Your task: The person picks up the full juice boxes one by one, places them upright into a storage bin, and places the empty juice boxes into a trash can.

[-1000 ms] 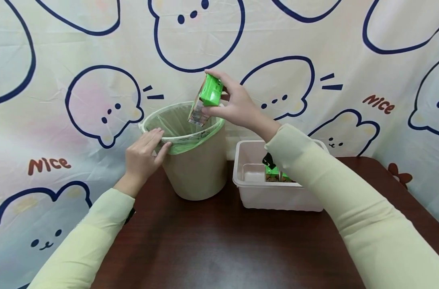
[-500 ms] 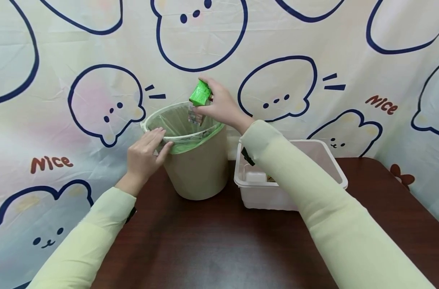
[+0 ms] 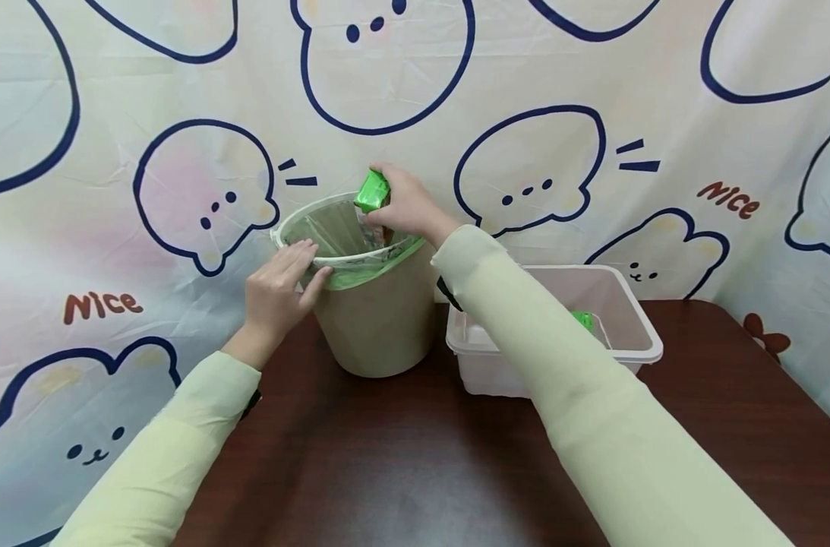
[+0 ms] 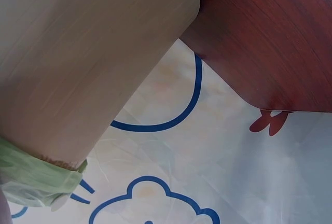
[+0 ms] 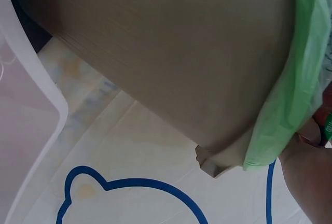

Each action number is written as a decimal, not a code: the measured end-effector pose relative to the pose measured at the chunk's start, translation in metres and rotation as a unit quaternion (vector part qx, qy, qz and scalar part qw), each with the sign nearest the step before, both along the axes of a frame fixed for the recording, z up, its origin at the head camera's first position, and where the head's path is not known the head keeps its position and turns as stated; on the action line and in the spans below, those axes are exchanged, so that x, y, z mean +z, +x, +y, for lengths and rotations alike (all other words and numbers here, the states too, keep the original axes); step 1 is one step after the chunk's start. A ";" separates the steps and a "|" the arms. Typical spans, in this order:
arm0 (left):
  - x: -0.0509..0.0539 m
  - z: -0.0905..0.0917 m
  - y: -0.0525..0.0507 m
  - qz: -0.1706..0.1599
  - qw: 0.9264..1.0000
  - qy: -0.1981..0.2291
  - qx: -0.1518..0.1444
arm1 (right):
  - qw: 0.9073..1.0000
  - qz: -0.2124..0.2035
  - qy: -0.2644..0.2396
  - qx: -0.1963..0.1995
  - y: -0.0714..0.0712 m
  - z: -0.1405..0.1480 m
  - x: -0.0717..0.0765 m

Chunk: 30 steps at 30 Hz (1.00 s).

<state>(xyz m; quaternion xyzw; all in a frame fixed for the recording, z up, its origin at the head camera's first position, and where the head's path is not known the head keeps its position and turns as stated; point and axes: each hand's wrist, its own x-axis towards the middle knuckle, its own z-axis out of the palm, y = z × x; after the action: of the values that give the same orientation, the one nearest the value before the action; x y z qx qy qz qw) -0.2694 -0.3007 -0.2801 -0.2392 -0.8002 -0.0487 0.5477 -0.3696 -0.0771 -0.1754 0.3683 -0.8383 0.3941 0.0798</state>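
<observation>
A small drink-carton-like box [image 3: 373,191] with a shiny green end is in my right hand [image 3: 411,203], pinched between fingers and thumb. It hangs tilted at the mouth of a beige trash can [image 3: 377,327], its lower end down inside the rim. A pale green bag [image 3: 363,275] lines the can and folds over its edge. My left hand [image 3: 278,292] holds the rim's near left side, fingers over the top and thumb outside. At the right wrist view's edge, only a sliver of the box [image 5: 328,125] shows.
A white plastic tub [image 3: 490,372] stands right of the can, partly behind my right sleeve. Something green [image 3: 582,319] lies inside it. Both stand on a dark brown table [image 3: 401,456], with a patterned cloth [image 3: 524,68] hanging behind.
My right hand has moved left and down with the box, lowering it further into the can's mouth. The left hand keeps its place on the rim.
</observation>
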 end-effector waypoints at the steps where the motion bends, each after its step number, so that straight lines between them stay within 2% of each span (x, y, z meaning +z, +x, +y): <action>1: 0.000 0.000 0.000 0.001 1.000 0.001 0.000 | 1.000 -0.003 0.004 -0.001 0.000 0.000 0.000; 7: 0.001 0.000 0.000 0.008 1.000 -0.001 0.000 | 0.999 -0.011 0.032 -0.005 -0.001 0.000 -0.002; 14: 0.001 0.000 0.000 0.008 1.000 0.001 -0.006 | 0.997 -0.030 0.073 0.014 0.001 0.001 -0.005; 24: 0.000 -0.001 0.003 0.001 1.000 0.000 -0.002 | 0.993 -0.005 0.114 0.005 0.001 -0.002 -0.006; 30: 0.000 -0.001 0.002 0.002 1.000 0.005 -0.013 | 0.993 -0.015 0.116 -0.002 0.002 -0.003 -0.004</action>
<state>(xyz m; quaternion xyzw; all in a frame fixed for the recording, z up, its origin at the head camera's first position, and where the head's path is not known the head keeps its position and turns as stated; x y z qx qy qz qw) -0.2675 -0.3015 -0.2796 -0.2475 -0.7957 -0.0592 0.5496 -0.3676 -0.0798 -0.1797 0.3673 -0.8803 0.2993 0.0247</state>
